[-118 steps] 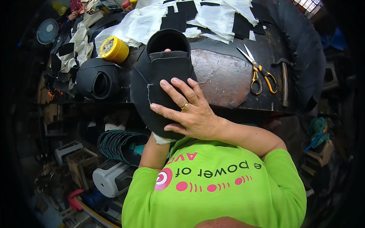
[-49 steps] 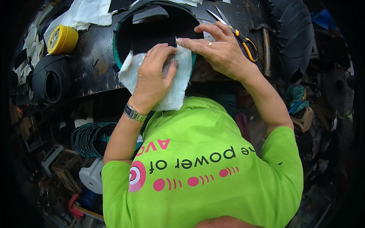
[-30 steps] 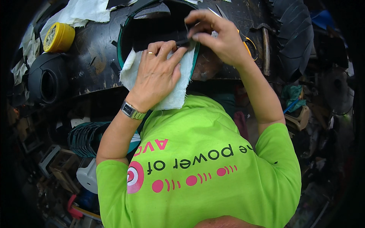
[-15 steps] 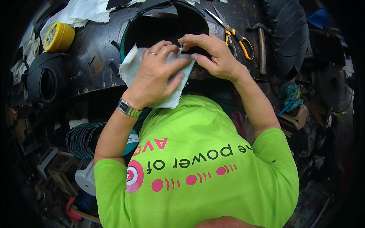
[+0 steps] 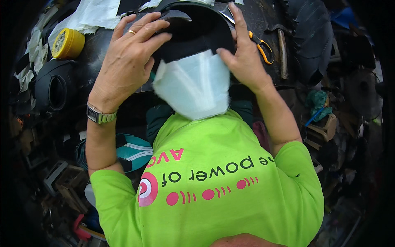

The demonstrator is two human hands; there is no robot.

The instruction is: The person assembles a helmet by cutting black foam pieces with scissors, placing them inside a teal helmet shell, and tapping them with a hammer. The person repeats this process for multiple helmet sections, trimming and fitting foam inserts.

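A black rounded hollow piece [image 5: 193,39], like a bag or cap shell, stands at the table's near edge. A pale cloth [image 5: 193,84] hangs over its near side, slightly blurred, with a whiter V shape on it. My left hand [image 5: 131,53] is at the piece's left rim, fingers curled over it and thumb lower down. Opposite, my right hand [image 5: 246,55] grips the right rim, thumb by the cloth's upper corner and index finger stretched along the outside. Scissors [image 5: 261,47] with orange and black handles lie just beyond my right hand, partly hidden.
A yellow tub [image 5: 68,43] and a black ring-shaped piece [image 5: 53,84] are at the left. A wooden-handled hammer [image 5: 283,53] lies right of the scissors, beside stacked black curved pieces [image 5: 312,41]. White cloth [image 5: 92,16] lies at the back. Teal pieces [image 5: 133,152] sit below the table.
Both hands have come off the middle of the cloth and spread apart to the black piece's sides. The cloth's full face now shows, hanging lower.
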